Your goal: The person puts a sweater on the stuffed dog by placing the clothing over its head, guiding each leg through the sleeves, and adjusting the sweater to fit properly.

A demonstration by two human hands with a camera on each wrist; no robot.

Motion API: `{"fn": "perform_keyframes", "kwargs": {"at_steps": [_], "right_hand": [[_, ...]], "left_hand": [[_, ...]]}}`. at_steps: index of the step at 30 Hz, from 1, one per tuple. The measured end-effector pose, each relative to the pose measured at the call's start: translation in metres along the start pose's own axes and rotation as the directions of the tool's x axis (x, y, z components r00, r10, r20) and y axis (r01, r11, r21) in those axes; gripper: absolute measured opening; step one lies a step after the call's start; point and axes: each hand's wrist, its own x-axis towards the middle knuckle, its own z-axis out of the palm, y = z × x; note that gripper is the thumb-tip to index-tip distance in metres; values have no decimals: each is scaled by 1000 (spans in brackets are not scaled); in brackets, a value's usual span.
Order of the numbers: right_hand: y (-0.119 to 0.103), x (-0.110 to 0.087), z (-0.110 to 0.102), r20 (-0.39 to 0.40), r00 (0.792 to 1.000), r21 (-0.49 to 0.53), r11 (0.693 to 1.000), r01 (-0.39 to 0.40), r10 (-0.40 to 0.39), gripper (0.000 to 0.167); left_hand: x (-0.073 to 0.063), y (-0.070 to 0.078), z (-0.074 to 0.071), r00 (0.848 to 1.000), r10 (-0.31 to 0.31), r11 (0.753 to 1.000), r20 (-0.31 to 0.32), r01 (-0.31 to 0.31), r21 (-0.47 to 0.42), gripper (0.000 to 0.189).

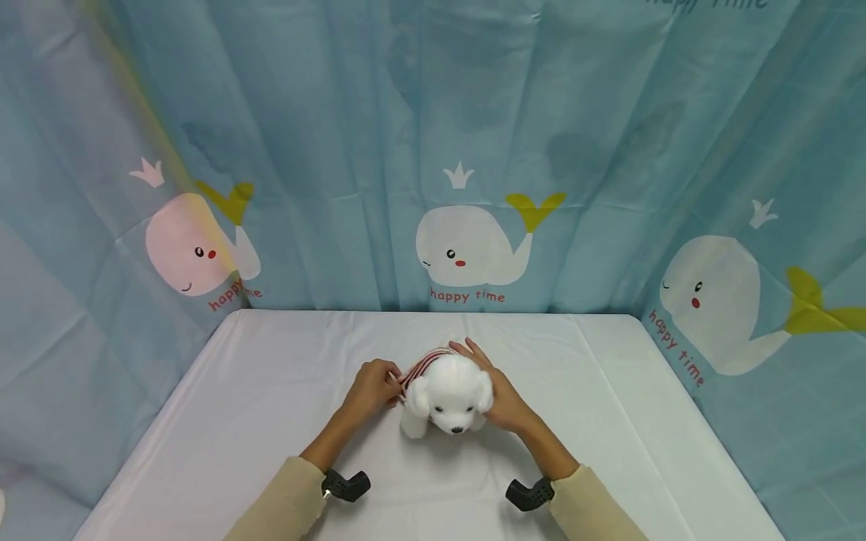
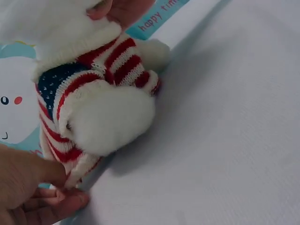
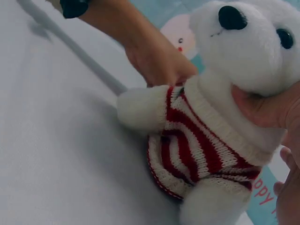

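Observation:
A white plush dog point(image 1: 455, 387) stands on the table, its head toward me. It wears a red-and-white striped knitted sweater point(image 3: 192, 145), with a navy patch that shows in the left wrist view. My left hand point(image 1: 373, 389) pinches the sweater's hem between thumb and fingers. In the left wrist view a round, furry white part of the dog point(image 2: 115, 122) sticks out of the sweater beside that hand. On the other side, my right hand point(image 1: 504, 398) grips the dog around the neck, the thumb point(image 3: 260, 105) lying under its chin.
A white cloth covers the table point(image 1: 582, 361). Behind it and at both sides hangs a blue curtain point(image 1: 325, 225) printed with whales. Each wrist carries a black camera band, such as the left band point(image 1: 346, 486).

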Motion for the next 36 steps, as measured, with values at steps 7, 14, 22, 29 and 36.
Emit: {"fn": "perform_keyframes", "kwargs": {"at_steps": [7,14,22,29,36], "right_hand": [[-22,2,-11,52,997,63,996,-62,59,69],[-23,3,-12,75,995,106,991,-81,73,62],[-1,0,-3,132,990,45,998,-52,46,70],[8,-1,-6,226,972,91,992,-89,67,82],[7,-7,-16,304,937,1,983,-182,173,86]], "left_hand": [[14,10,7,999,2,995,50,3,-99,14],[38,21,13,996,74,996,40,-72,-45,12],[41,19,18,994,103,942,-43,-83,325,10],[31,24,15,983,183,983,21,-183,16,23],[28,24,16,964,208,976,168,-191,-108,29]]}}
